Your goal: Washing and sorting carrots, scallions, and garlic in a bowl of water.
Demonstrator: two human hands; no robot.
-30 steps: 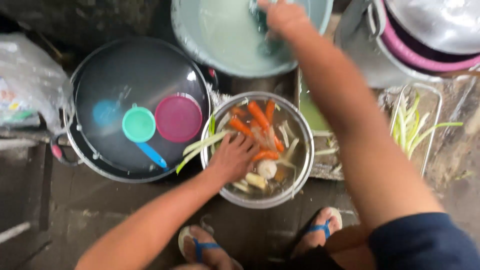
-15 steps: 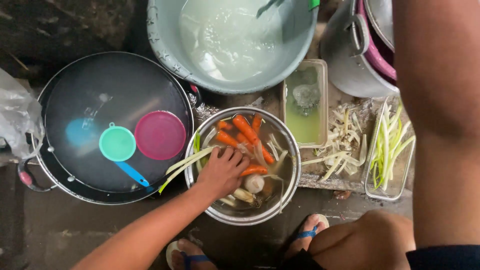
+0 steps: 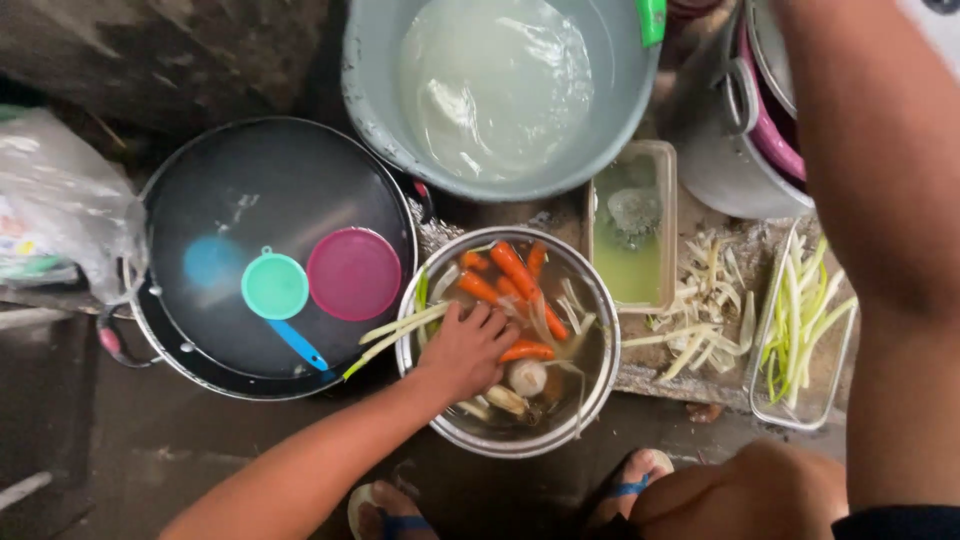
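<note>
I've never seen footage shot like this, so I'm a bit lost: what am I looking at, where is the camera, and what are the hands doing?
There is no machine here. The camera sits on a person's head and looks straight down, so you see their own arms, knees and sandalled feet. The left hand rests in a metal bowl of water holding carrots and pale vegetables; it presses on them, gripping nothing clearly. The right arm reaches up past the frame, so that hand is out of view. Around the bowl: a dark wok with a teal ladle and a pink lid, a grey basin of cloudy water, a clear container of greenish liquid, and a tray of green stalks.
</note>
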